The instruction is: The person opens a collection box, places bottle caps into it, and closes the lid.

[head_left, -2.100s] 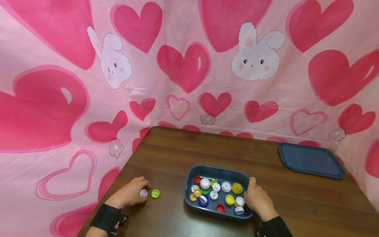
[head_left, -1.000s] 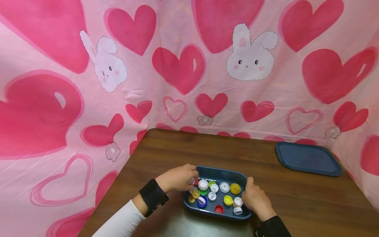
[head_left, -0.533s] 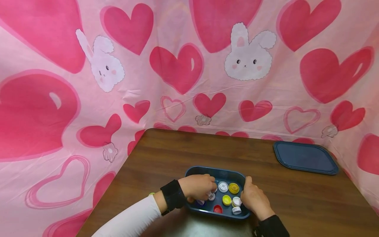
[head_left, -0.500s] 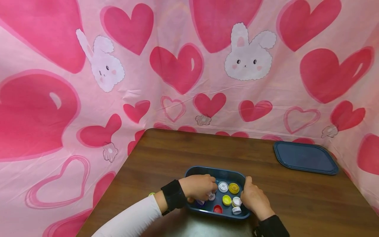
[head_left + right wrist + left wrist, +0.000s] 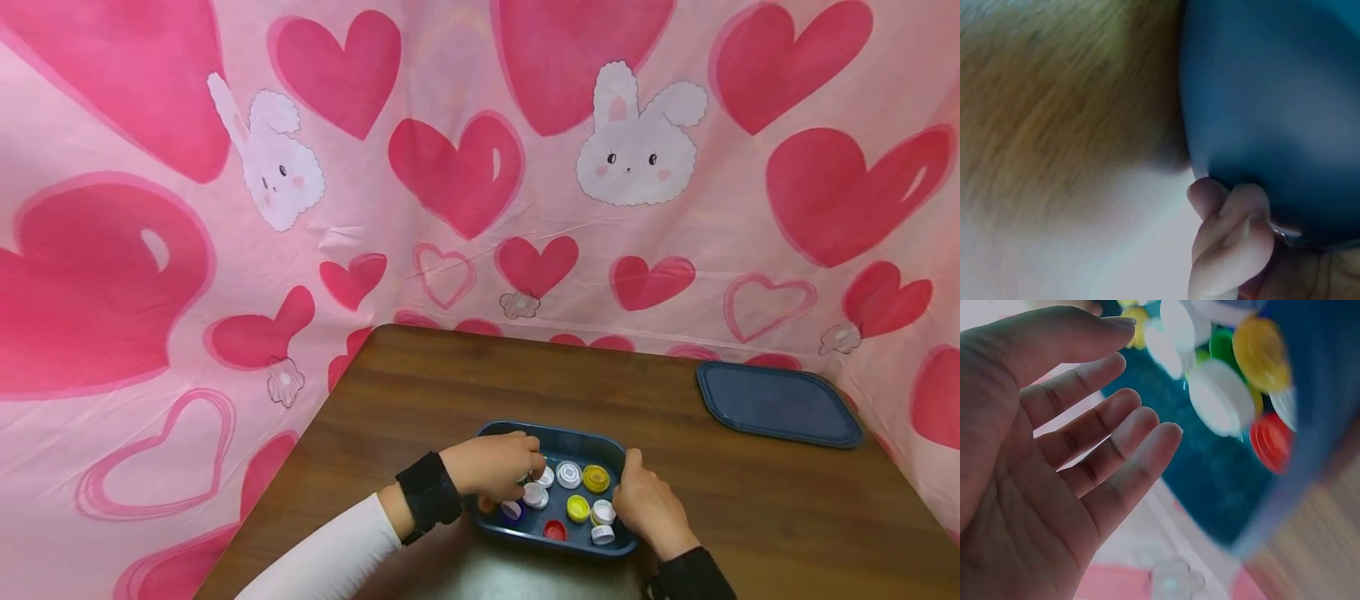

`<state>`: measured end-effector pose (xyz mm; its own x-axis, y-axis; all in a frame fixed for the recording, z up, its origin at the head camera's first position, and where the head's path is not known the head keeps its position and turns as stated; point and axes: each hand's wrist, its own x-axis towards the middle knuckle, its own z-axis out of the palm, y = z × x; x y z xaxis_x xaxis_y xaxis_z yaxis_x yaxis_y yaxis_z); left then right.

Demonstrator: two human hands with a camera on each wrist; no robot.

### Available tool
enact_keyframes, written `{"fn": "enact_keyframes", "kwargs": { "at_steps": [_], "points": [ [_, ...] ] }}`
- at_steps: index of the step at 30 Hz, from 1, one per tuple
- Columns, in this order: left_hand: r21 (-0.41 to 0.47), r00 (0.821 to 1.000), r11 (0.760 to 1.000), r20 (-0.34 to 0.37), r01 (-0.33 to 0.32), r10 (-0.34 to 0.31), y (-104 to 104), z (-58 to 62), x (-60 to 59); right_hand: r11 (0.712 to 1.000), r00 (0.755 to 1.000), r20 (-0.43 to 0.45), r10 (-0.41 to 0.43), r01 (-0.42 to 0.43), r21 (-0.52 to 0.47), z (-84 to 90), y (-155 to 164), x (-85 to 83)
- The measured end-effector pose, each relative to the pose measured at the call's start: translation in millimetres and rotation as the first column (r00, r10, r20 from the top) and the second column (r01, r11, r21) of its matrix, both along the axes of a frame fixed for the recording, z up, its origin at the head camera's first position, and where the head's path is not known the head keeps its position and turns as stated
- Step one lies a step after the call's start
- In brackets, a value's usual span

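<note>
A dark blue tray (image 5: 555, 546) on the table holds several bottle caps. Above its left half is my left hand (image 5: 495, 467); in the left wrist view its fingers (image 5: 1141, 456) are loosely spread and hold nothing. Just past those fingertips lie a large white cap (image 5: 1219, 397), a red cap (image 5: 1270, 442) and a yellow cap (image 5: 1263, 353). My right hand (image 5: 652, 504) grips the tray's right end, fingers (image 5: 1235, 250) curled at the rim. Towards that end sit a bright yellow cap (image 5: 577, 509) and another red cap (image 5: 555, 531). My left hand hides some caps.
A flat dark blue tray or lid (image 5: 780, 404) lies at the back right of the brown wooden table (image 5: 442, 375). Pink cloth (image 5: 450, 275) with hearts and rabbits hangs behind the table and along its left side.
My left hand has carried a white cap from the table at left into the tray and let go of it. The green cap beside it is now out of sight. My right hand stays on the tray.
</note>
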<state>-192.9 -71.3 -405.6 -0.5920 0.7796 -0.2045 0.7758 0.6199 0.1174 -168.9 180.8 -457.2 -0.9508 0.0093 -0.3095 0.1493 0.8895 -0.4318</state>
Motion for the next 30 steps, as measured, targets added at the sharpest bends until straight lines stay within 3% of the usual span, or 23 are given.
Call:
{"fn": "enact_keyframes", "kwargs": {
  "at_steps": [5, 11, 18, 23, 26, 30],
  "points": [
    [0.117, 0.992, 0.985, 0.008, -0.128, 0.128, -34, 8.2, 2.8, 1.000, 1.000, 0.011, -0.004, 0.004, -0.012, -0.8, 1, 1.5],
    [0.215, 0.961, 0.937, 0.053, -0.277, 0.272, -87, 8.9, 9.2, 1.000, 1.000, 0.004, 0.001, -0.001, -0.012, -1.0, 2, 2.3],
    [0.237, 0.917, 0.886, 0.084, -0.399, 0.391, -154, -17.4, 27.3, 1.000, 1.000, 0.011, 0.001, -0.001, -0.002, -1.4, -1, 1.1],
    [0.235, 0.876, 0.844, 0.139, -0.482, 0.461, -182, -37.1, 41.0, 1.000, 1.000, -0.003, 0.006, -0.006, 0.005, -0.3, 0, 0.5],
    [0.244, 0.868, 0.834, 0.164, -0.495, 0.468, -190, -46.4, 45.7, 1.000, 1.000, 0.001, 0.008, -0.008, 0.006, -0.2, 1, 0.1],
    [0.252, 0.873, 0.836, 0.155, -0.487, 0.462, -194, -54.9, 48.3, 1.000, 1.000, 0.016, 0.003, -0.003, 0.004, -1.4, 0, -0.1]
  ]
}}
